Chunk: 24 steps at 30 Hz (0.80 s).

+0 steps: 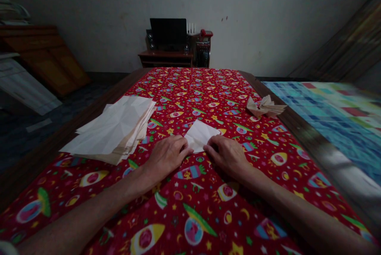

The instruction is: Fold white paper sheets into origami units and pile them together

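A small white paper sheet [199,136], folded or creased, lies on the red rocket-print cloth [190,207] between my hands. My left hand [166,158] rests palm down with its fingertips at the sheet's lower left edge. My right hand [228,156] lies the same way, its fingertips touching the lower right edge. To the left of my left hand sits a thick stack of creased paper sheets [116,128]. A crumpled or folded tan paper piece [263,107] lies far to the right, away from both hands.
The cloth covers a table with a dark wooden edge [300,128]. Beyond that edge lies a blue checked cover [324,128]. A low desk with a black monitor [168,33] stands at the back wall, and a wooden cabinet [44,56] leans at the left.
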Motion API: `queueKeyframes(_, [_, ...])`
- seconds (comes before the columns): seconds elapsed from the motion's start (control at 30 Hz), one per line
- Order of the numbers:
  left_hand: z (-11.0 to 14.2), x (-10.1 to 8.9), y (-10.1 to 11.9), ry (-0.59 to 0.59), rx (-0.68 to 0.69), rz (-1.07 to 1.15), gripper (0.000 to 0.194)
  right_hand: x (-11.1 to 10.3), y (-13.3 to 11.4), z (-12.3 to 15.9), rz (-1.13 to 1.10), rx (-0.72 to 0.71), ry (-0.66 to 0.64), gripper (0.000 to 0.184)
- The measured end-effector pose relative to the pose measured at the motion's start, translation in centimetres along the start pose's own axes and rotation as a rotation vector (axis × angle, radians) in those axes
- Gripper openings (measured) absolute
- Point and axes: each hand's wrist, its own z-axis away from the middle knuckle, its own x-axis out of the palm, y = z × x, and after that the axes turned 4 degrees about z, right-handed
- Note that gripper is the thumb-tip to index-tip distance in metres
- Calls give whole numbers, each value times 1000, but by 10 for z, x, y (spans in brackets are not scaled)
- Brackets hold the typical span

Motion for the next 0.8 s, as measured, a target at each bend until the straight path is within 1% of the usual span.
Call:
queueKeyframes(0.17, [0,0,-2,5,22,22,19,-2,-1,-1,20,-3,-21,21])
queueKeyframes(0.23, [1,1,-3,36,20,72,15,-3,-1,-2,12,7,-30,21])
queueKeyframes(0.33, [3,3,-2,111,96,97,40,-4,0,-2,-2,12,-31,20])
queueKeyframes(0.37, [4,3,-1,120,144,68,43,-4,0,-2,-5,10,-31,20])
queueKeyframes(0.4, [4,2,1,112,200,21,41,-4,-1,-2,-7,10,-33,20])
queueKeyframes(0.5, [5,-3,9,14,342,-153,31,-4,-1,-2,-2,12,-46,21])
queueKeyframes(0.57, [5,-8,15,-69,396,-235,28,-4,-1,-2,5,11,-45,21])
queueKeyframes(0.67, [5,-15,23,-149,432,-309,25,-4,-1,-3,17,6,-36,21])
queueKeyframes(0.8, [7,-19,28,-213,419,-341,27,-2,-1,-2,36,8,-32,21])
